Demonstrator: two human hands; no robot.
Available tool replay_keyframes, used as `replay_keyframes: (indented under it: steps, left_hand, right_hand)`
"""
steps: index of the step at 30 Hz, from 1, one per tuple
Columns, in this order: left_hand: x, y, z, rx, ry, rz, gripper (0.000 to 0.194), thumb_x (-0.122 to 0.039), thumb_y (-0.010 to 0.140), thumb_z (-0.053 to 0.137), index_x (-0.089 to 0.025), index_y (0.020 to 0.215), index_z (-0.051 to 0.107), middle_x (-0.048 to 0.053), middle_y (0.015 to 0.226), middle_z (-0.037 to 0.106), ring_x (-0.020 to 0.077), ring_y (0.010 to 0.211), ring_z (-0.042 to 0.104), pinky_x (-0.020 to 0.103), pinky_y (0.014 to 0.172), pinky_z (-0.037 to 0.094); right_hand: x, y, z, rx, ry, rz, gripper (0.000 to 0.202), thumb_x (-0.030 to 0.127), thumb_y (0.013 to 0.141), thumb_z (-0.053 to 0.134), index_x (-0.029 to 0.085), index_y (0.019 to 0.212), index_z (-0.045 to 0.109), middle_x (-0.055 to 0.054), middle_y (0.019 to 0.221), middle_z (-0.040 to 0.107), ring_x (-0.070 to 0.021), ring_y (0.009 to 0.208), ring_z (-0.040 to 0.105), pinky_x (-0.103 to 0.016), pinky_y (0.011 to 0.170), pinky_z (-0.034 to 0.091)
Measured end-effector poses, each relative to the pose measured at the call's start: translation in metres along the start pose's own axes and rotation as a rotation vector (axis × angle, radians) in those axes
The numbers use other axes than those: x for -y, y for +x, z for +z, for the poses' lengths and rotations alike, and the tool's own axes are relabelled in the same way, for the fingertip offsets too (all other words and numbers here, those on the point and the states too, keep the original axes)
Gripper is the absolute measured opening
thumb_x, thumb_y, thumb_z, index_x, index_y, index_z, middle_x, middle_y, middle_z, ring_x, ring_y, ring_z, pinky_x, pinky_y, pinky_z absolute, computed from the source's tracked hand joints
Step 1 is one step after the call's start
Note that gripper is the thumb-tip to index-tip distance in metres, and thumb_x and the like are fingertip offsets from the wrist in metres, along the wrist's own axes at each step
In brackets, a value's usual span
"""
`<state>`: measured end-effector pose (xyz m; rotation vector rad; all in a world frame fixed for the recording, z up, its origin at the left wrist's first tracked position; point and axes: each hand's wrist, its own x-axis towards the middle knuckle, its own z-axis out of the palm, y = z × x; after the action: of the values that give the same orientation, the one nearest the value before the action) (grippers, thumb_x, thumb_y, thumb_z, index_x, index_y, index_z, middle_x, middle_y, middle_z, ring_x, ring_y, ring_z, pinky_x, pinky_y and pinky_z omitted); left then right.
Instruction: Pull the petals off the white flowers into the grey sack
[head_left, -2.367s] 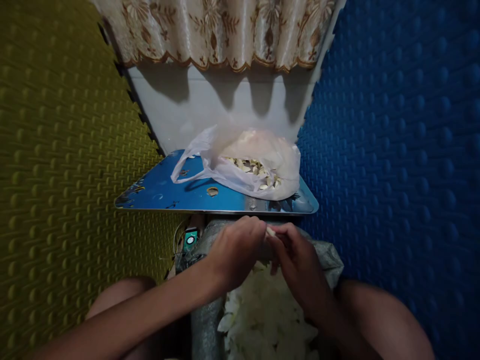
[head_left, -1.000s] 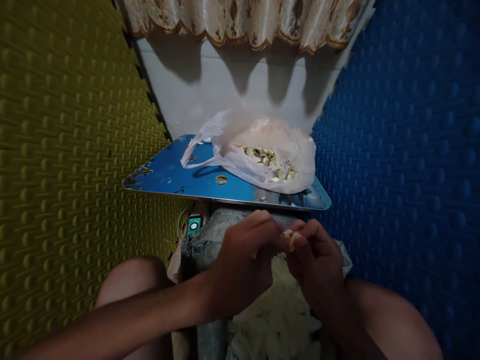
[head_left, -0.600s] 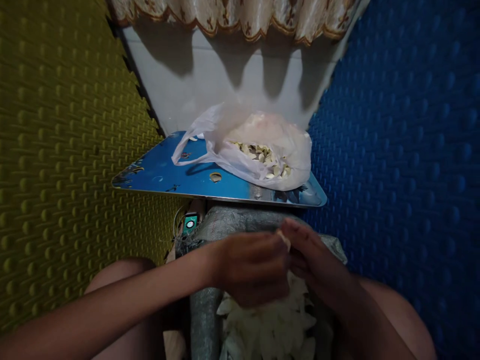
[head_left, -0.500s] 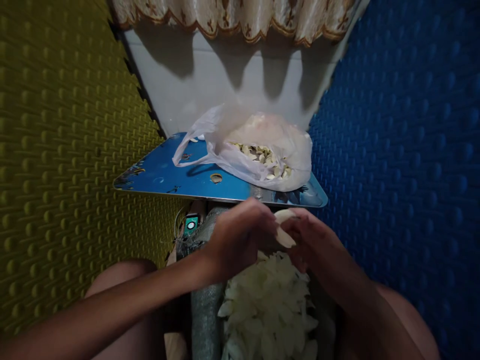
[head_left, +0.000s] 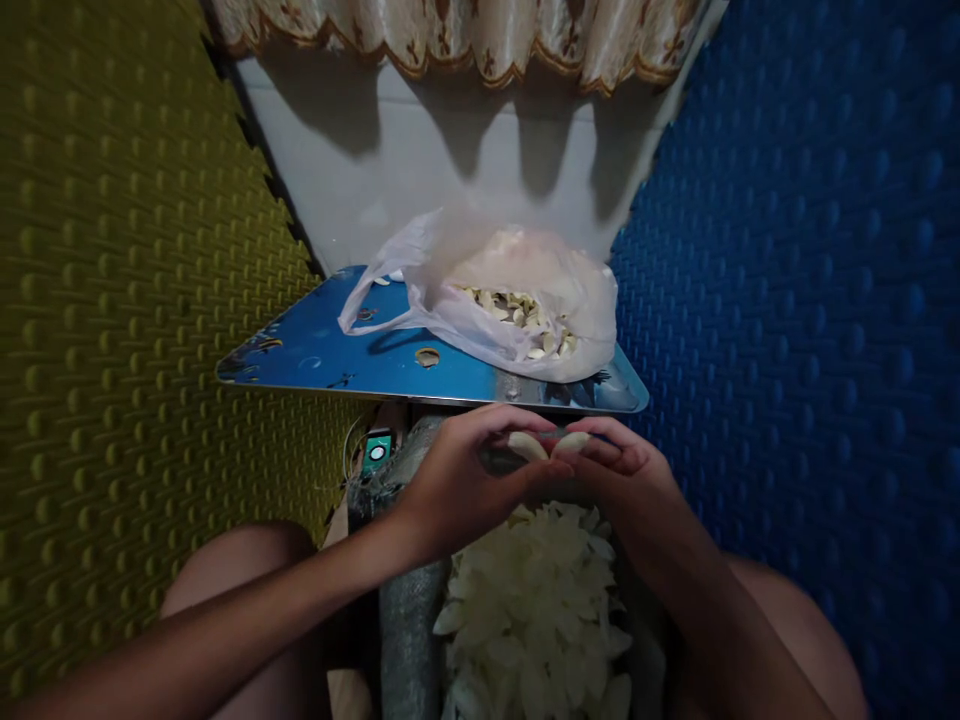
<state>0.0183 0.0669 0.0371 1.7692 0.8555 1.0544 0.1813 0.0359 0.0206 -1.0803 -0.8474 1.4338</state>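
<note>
My left hand [head_left: 469, 480] pinches a pale, curved, petal-like piece [head_left: 528, 446] between thumb and fingers. Close beside it, my right hand [head_left: 622, 470] holds a similar pale piece [head_left: 572, 443], and the thumbs nearly meet. Below both hands lies a large heap of whitish, pointed pieces [head_left: 532, 610]. Beyond them, a translucent white plastic bag [head_left: 577, 290] lies open on a blue table [head_left: 352, 350], with many small pale pieces [head_left: 517, 310] inside.
A device with a lit green screen [head_left: 377, 451] and a cable lies left of grey woven material [head_left: 409, 620]. Yellow-green studded mats [head_left: 112, 300] rise at left, blue ones [head_left: 810, 250] at right. A curtain [head_left: 480, 40] hangs before the pale wall.
Both hands have turned, with thumbs now close together. The two pale pieces, earlier one above the other, are now side by side. The view has shifted slightly.
</note>
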Motion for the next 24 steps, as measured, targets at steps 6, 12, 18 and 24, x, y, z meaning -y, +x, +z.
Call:
replay_keyframes:
  steps: [6, 12, 18, 24]
  left_hand:
    - [0.005, -0.004, 0.005, 0.042, 0.135, 0.117, 0.017, -0.019, 0.068, 0.073, -0.012, 0.083, 0.070, 0.005, 0.079, 0.067, 0.0157, 0.074, 0.060, 0.025, 0.069, 0.045]
    - [0.001, -0.002, -0.001, -0.154, -0.197, -0.121, 0.010, -0.022, 0.075, 0.066, -0.013, 0.071, 0.066, 0.002, 0.073, 0.066, 0.0108, 0.064, 0.058, 0.018, 0.057, 0.045]
    - [-0.008, -0.002, -0.027, 0.130, -0.039, -0.289, 0.016, -0.029, 0.073, 0.067, -0.013, 0.070, 0.067, -0.002, 0.056, 0.061, 0.0072, 0.049, 0.050, 0.015, 0.045, 0.035]
    - [-0.006, -0.005, -0.031, 0.419, 0.172, -0.214, 0.020, -0.030, 0.078, 0.062, -0.015, 0.085, 0.073, 0.004, 0.078, 0.072, 0.0170, 0.070, 0.062, 0.022, 0.062, 0.046]
  right_hand:
    - [-0.010, 0.002, 0.000, 0.001, -0.001, -0.002, 0.025, 0.021, 0.060, 0.080, 0.019, 0.074, 0.060, 0.004, 0.065, 0.069, -0.0093, 0.055, 0.060, -0.018, 0.054, 0.044]
    - [-0.003, -0.002, 0.000, 0.052, -0.033, 0.056, 0.024, 0.028, 0.064, 0.077, 0.020, 0.085, 0.066, 0.001, 0.071, 0.070, -0.0129, 0.061, 0.063, -0.023, 0.058, 0.046]
    - [0.006, 0.003, -0.005, -0.011, -0.020, 0.049, 0.040, 0.029, 0.066, 0.077, 0.022, 0.103, 0.063, -0.001, 0.076, 0.072, -0.0143, 0.065, 0.065, -0.025, 0.062, 0.047]
    - [0.005, 0.005, -0.005, -0.064, 0.039, 0.057, 0.040, 0.021, 0.054, 0.083, 0.022, 0.087, 0.061, 0.005, 0.060, 0.066, -0.0130, 0.054, 0.062, -0.024, 0.055, 0.046]
